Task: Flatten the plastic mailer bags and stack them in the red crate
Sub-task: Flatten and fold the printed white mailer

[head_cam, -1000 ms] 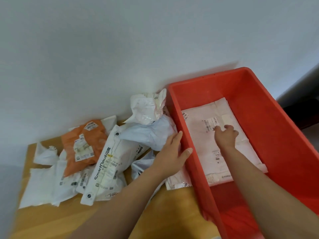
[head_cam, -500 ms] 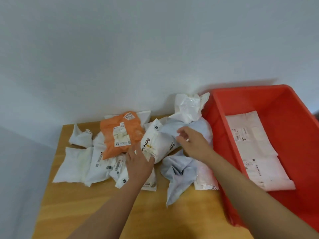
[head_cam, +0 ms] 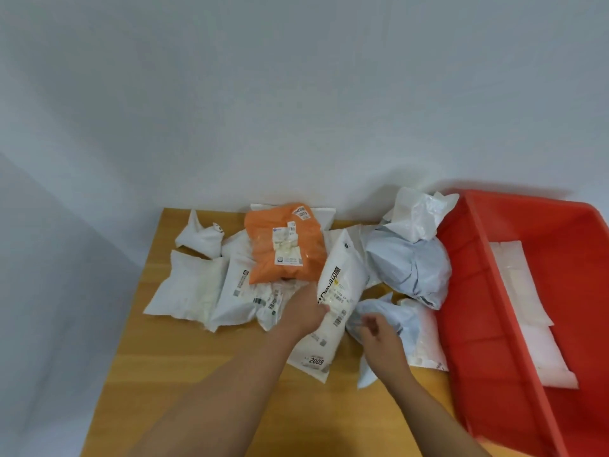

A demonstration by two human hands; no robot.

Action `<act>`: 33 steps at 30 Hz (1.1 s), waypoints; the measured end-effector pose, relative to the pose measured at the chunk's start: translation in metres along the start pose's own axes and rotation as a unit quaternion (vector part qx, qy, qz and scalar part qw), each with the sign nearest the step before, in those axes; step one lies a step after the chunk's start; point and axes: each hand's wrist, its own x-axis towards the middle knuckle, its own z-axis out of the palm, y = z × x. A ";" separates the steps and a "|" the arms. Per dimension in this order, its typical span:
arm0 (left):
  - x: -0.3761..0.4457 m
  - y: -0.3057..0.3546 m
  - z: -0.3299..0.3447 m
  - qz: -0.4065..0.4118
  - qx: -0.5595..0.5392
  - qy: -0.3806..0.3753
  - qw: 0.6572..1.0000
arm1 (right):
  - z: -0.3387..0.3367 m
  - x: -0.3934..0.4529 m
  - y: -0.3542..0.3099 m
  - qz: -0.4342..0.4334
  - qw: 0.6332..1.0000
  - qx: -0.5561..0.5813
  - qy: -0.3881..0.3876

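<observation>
A wooden table (head_cam: 204,384) is seen from above, set against a pale wall (head_cam: 296,94); a heap of crumpled mailer bags (head_cam: 296,275) is spread over its far half. A long white bag with black print (head_cam: 333,308) is seen in the middle of the heap, its near end pointing at the person; the left hand (head_cam: 304,313) is laid on its left edge, and the thumb seems to be pressed on the print, but how tightly the bag is held cannot be told, because the fingers are hidden under the hand. Just to the right, a pale blue bag (head_cam: 392,321) is pinched by the curled fingers of the right hand (head_cam: 379,338); the bag is bunched up and hangs down past the wrist. An orange bag (head_cam: 283,249) with white labels is seen on top of the heap at the far side; flat white bags (head_cam: 191,288) are seen to its left, and a small knotted white one (head_cam: 201,239) is seen at the far left. A big puffy blue-grey bag (head_cam: 408,265) is seen at the right of the heap, with a crinkled white bag (head_cam: 418,216) on top of it; both are touching the red crate (head_cam: 478,291). The crate is placed at the right side of the table; flattened white bags (head_cam: 527,311) are laid flat on its floor, one over the other.
</observation>
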 end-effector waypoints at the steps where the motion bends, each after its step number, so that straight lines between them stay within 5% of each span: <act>1: -0.006 0.000 -0.011 0.008 -0.014 -0.010 1.000 | -0.001 0.004 -0.001 0.006 1.000 0.009 0.027; 6: -0.045 -0.014 -0.104 0.017 -0.065 -0.170 0.983 | 0.009 0.018 -0.023 0.033 0.992 0.086 0.083; 10: -0.074 -0.045 -0.159 -0.054 -0.061 -0.267 0.960 | 0.034 0.010 -0.047 0.053 0.992 0.099 -0.049; 14: -0.091 -0.090 -0.165 -0.102 0.009 -0.290 0.952 | 0.083 -0.011 -0.035 0.073 0.982 -0.004 -0.173; 17: -0.101 -0.124 -0.140 -0.115 0.102 -0.247 0.957 | 0.116 -0.027 -0.008 0.114 0.982 -0.009 -0.153; 21: -0.127 -0.165 -0.087 -0.086 0.262 -0.053 0.960 | 0.133 -0.042 0.034 0.146 0.985 -0.002 -0.087; 24: -0.154 -0.187 -0.055 -0.064 0.257 0.044 0.963 | 0.133 -0.048 0.048 0.154 0.987 0.001 -0.045; 28: -0.170 -0.215 -0.025 -0.050 0.219 0.109 0.968 | 0.138 -0.062 0.066 -0.084 0.972 -0.217 0.017; 30: -0.173 -0.221 -0.015 -0.056 0.212 0.116 0.969 | 0.144 -0.067 0.068 -0.233 0.922 -0.306 -0.032; 33: -0.169 -0.225 -0.007 -0.042 0.229 0.109 0.966 | 0.158 -0.063 0.066 -0.301 0.877 -0.358 -0.110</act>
